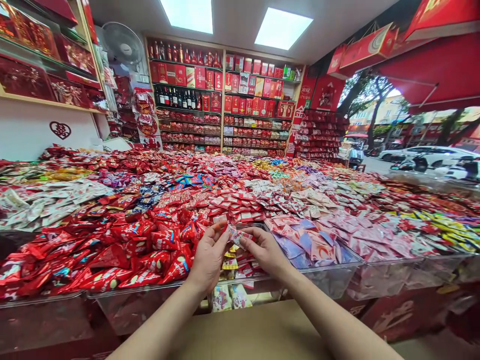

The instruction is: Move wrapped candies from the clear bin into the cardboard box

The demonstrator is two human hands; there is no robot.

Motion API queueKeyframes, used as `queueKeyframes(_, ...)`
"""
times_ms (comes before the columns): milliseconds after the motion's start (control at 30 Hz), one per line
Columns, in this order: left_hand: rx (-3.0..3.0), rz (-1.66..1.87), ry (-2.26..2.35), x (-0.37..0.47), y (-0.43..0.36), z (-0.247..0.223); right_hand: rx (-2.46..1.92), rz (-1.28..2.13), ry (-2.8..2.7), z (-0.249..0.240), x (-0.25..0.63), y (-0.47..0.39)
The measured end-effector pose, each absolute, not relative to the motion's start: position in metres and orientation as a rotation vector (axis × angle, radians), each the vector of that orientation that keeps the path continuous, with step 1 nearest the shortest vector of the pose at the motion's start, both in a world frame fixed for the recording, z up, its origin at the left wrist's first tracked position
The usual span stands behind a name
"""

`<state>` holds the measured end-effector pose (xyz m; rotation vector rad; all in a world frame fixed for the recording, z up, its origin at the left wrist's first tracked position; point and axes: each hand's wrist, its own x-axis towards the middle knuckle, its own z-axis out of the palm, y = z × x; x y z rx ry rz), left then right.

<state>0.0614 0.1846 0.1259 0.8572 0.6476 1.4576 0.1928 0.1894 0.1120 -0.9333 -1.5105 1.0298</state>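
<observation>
Both hands meet near the middle of the view, above the candy bins. My left hand (210, 252) pinches one side of a small white and red wrapped candy (235, 235). On its other side, the thumb and fingers of my right hand (264, 248) close on the same candy. Below the hands is a bin with small yellow and red packets (230, 263). Red cone-shaped packets (165, 239) are heaped to the left of my left hand. To the right of my right hand lie pink and lilac packets (303, 240) in a clear bin.
An open cardboard box (247, 332) is below the forearms. Two pale yellow packets (230, 297) lie beneath the bin edge. Clear bin rims (330, 266) run along the front. Shelves (224, 95) with bottles and red boxes stand behind; a fan (123, 44) is at upper left.
</observation>
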Motion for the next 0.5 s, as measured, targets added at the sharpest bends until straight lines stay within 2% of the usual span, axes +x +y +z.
queueKeyframes(100, 0.815, 1.484, 0.688, 0.063, 0.186, 0.125, -0.867, 1.229, -1.341, 0.11, 0.195, 0.192)
queueKeyframes(233, 0.807, 1.491, 0.703, 0.062, 0.187, 0.123, -0.858, 1.266, -1.213, 0.109, 0.196, 0.191)
queueKeyframes(500, 0.959, 1.507, 0.776, 0.062, 0.186, 0.122, -0.945, 0.934, -0.93, 0.108, 0.205, 0.197)
